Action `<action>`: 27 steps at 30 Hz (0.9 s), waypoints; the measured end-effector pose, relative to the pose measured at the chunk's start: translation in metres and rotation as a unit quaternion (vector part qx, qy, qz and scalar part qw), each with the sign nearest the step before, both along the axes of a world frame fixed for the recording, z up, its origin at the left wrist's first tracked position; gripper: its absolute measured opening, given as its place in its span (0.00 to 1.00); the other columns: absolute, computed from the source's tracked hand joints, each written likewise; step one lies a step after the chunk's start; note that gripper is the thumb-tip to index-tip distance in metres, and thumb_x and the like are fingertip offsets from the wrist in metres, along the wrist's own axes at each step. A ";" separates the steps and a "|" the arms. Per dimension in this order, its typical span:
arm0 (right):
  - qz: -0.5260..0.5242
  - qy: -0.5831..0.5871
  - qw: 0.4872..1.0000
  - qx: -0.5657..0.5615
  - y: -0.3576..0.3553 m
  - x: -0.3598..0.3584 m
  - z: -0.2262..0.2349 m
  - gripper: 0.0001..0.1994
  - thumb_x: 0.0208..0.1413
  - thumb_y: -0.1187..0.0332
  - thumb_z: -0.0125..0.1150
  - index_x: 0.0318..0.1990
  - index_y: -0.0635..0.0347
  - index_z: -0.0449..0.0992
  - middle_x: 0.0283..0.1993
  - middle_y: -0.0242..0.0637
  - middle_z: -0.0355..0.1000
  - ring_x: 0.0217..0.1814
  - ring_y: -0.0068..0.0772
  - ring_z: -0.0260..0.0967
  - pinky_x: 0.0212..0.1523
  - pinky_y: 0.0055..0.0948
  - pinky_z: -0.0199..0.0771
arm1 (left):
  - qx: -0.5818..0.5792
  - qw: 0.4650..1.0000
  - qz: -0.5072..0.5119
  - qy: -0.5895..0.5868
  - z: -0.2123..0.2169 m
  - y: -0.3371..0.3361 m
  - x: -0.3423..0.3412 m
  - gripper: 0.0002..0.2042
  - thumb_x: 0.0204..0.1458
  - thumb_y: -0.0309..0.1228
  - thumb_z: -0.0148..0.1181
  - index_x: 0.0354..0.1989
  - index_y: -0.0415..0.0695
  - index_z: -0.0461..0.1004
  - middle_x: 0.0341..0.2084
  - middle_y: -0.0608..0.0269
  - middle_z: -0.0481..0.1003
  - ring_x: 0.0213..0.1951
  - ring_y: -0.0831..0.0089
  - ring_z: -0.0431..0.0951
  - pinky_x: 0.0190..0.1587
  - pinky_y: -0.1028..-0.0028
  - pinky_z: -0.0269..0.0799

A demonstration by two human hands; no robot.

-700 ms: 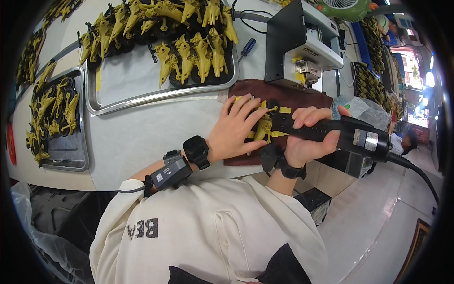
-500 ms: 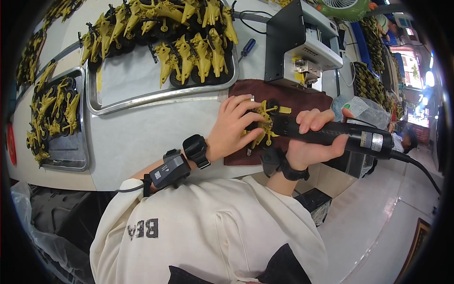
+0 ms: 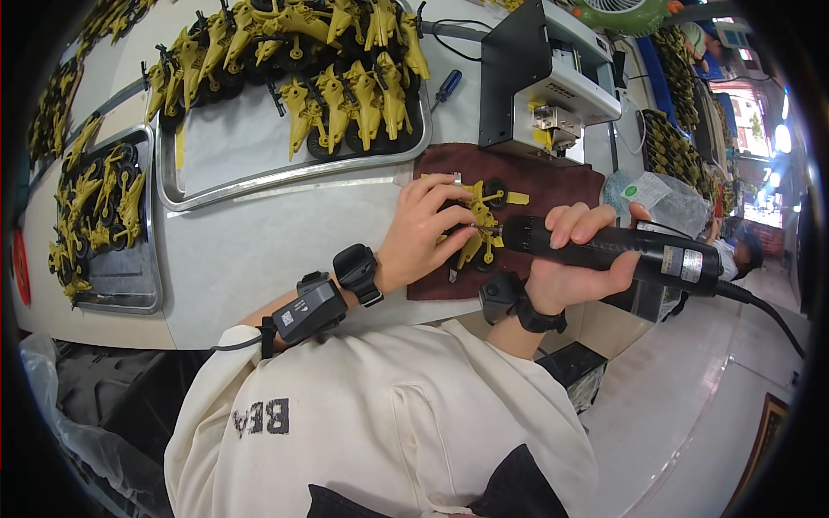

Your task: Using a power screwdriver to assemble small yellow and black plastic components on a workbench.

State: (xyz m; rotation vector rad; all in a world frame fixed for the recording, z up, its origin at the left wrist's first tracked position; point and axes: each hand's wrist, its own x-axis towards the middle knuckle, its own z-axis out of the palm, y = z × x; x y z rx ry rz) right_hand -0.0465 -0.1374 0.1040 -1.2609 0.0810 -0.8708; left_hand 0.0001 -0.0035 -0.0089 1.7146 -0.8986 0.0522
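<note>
Head view: the left hand point(image 3: 423, 231) rests on a small yellow toy vehicle point(image 3: 477, 231) with black wheels, fingers curled over it and pinning it down on a dark red mat point(image 3: 553, 186). The mat lies on the white counter point(image 3: 259, 250), at its near edge. The right hand point(image 3: 574, 263) is closed around a black electric screwdriver point(image 3: 617, 250), which lies almost level, its front end touching the toy vehicle from the right. A black cable point(image 3: 764, 306) runs from the rear of the screwdriver toward the lower right.

Both wrists carry black bands (the left forearm also carries a small black device strapped on).

Behind the mat stands a grey metal machine point(image 3: 548, 82) with a yellow part in its front. A metal tray point(image 3: 285, 129) to the left of the machine holds many more yellow toy vehicles in rows. A second tray point(image 3: 104, 233) at the far left of the counter holds another batch. A blue-handled hand screwdriver point(image 3: 445, 86) lies between the first tray and the machine. A clear plastic bag point(image 3: 661, 198) lies just right of the mat.
</note>
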 end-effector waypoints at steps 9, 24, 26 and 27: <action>0.016 0.008 0.999 -0.031 0.002 0.000 0.002 0.28 0.54 0.45 0.46 0.54 0.53 0.53 0.20 0.32 0.61 0.14 0.27 0.56 0.20 0.31 0.58 | 0.012 0.999 -0.009 -0.030 0.002 0.000 0.000 0.09 0.40 0.27 0.65 0.32 0.49 0.77 0.42 0.65 0.71 0.52 0.59 0.64 0.54 0.62 0.56; 0.061 -0.060 0.996 -0.035 0.000 -0.003 0.003 0.34 0.51 0.46 0.54 0.57 0.56 0.49 0.22 0.39 0.64 0.16 0.33 0.62 0.21 0.33 0.65 | 0.009 1.000 0.011 -0.024 0.002 0.000 -0.001 0.10 0.40 0.27 0.64 0.34 0.50 0.77 0.41 0.66 0.71 0.52 0.59 0.64 0.53 0.61 0.56; 0.064 -0.049 0.996 -0.038 0.003 -0.001 0.004 0.34 0.51 0.47 0.54 0.57 0.57 0.49 0.22 0.39 0.64 0.16 0.33 0.62 0.21 0.33 0.65 | 0.008 1.000 0.007 -0.020 0.002 -0.001 -0.001 0.10 0.40 0.27 0.64 0.34 0.50 0.77 0.41 0.66 0.71 0.52 0.59 0.64 0.53 0.61 0.56; 0.065 -0.044 0.996 -0.040 0.003 0.000 0.002 0.34 0.51 0.47 0.54 0.57 0.57 0.49 0.23 0.39 0.64 0.17 0.33 0.62 0.22 0.33 0.65 | 0.008 1.000 0.007 -0.021 0.001 0.000 0.000 0.10 0.40 0.27 0.64 0.34 0.50 0.77 0.41 0.66 0.71 0.52 0.59 0.64 0.53 0.61 0.56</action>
